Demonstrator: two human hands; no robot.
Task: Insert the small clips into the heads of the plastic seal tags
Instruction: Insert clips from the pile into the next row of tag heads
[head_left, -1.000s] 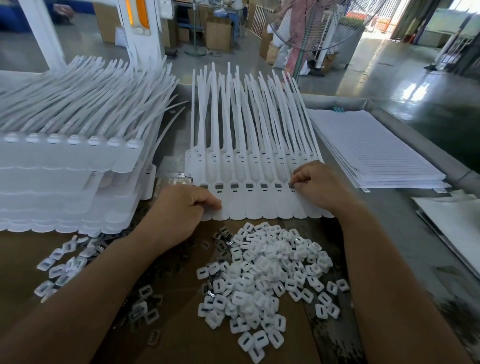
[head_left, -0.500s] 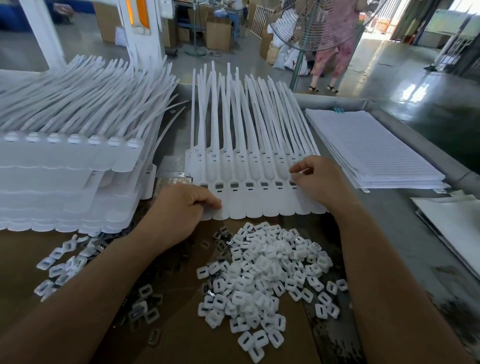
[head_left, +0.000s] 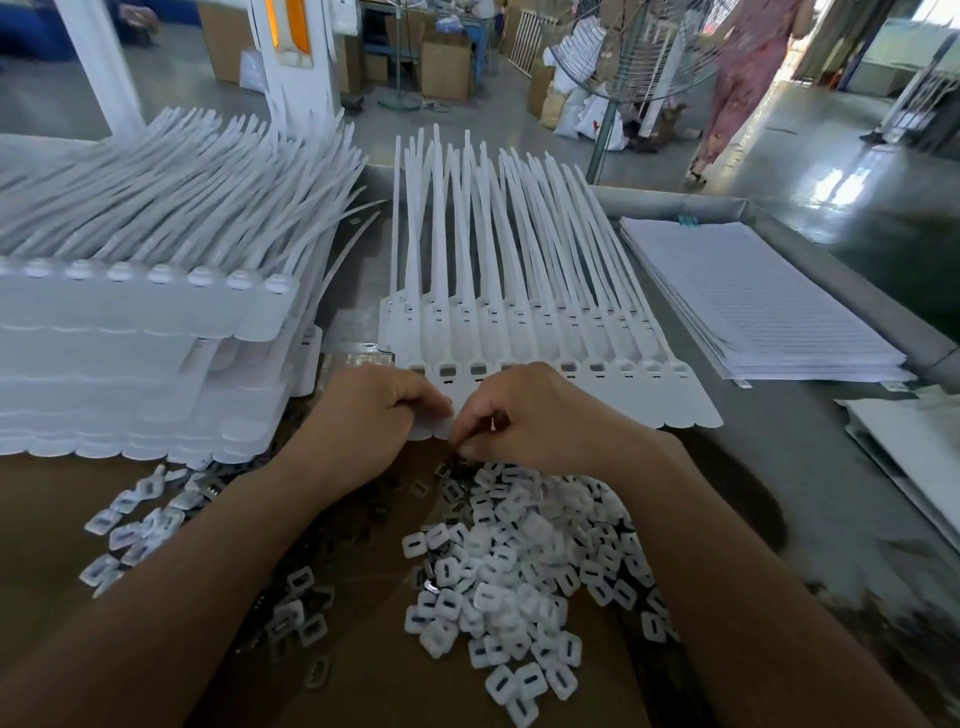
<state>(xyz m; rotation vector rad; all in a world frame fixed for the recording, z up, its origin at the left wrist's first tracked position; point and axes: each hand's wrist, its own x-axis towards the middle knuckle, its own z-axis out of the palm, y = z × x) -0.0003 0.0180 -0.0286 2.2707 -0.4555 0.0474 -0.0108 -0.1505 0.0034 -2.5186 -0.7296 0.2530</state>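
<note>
White plastic, light and springy, we judge: left hand (head_left: 374, 421) pinches the near flap of the flat strip of joined seal tags (head_left: 597, 400) beyond the heap of small square clips (head_left: 519, 571), best pinched edgewise; right hand (head_left: 535, 415) curls, contents unclear.

Light source: daylight is streaming in through the doorway (head_left: 914, 36) at far right. Glare: bright patches are shining on the polished floor (head_left: 841, 182). Exposure: the seal tags (head_left: 519, 312) are washing out to near-flat white. Shadows: soft, diffuse ones are lying on the surface (head_left: 779, 467). Distortion: wide-angle bending is curving the frame edges. Blur: the near right corner is smearing; the clips (head_left: 519, 571) are showing sharp.
</note>
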